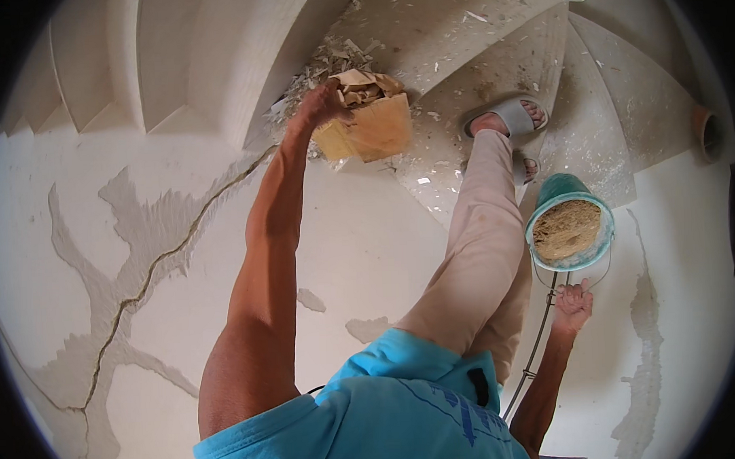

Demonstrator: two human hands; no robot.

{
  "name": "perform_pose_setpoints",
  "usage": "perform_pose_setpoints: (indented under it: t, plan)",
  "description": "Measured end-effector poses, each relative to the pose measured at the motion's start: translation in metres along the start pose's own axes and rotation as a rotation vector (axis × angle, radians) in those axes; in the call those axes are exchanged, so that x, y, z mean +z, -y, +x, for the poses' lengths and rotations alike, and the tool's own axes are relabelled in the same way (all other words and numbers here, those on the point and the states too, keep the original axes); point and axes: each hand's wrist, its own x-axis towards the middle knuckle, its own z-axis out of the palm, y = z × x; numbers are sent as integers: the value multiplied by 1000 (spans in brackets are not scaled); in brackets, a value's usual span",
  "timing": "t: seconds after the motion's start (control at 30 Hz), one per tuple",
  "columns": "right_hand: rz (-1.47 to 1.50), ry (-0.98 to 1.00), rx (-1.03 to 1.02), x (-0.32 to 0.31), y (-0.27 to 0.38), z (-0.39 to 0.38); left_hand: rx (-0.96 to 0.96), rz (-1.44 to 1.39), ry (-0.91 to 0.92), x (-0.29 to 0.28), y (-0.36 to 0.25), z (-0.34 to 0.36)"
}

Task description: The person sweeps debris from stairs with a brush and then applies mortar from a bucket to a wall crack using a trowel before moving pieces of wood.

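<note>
My left hand (323, 103) reaches out at the upper middle and grips the left edge of a brown cardboard box (384, 132). Crumpled brown paper (362, 80) shows at the box's open top, and some of my fingers are hidden behind its edge. Off to the right, my right hand (572, 305) is closed around the thin wire handle of a green bucket (559, 185). The bucket hangs beside my leg, with brown sandy material (567, 231) inside it.
Pale flakes and broken scraps (341, 56) litter the winding stair steps (474, 44) around the box. My sandalled feet (509, 118) stand on a step. A long crack (146, 278) runs down the patched white wall at left. Thin rods (537, 337) pass near my right arm; a terracotta pot (706, 133) is at far right.
</note>
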Motion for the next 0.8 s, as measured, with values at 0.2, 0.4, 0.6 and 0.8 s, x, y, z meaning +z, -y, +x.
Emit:
perform_pose_setpoints:
  t: [0.2, 0.4, 0.6, 0.8]
  plan:
    - [-58, -36, 5, 3, -2, -2, -2, -90, -77, 24, -19, -58]
    - [-48, -31, 24, 4, -3, -6, -73, -274, -226, 44, -18, -132]
    - [-62, -8, 34, 11, -4, -12, -260, -861, -396, 53, 13, -207]
    - [-102, 3, 18, 14, -5, -16, -483, -1320, -484, 51, 12, -251]
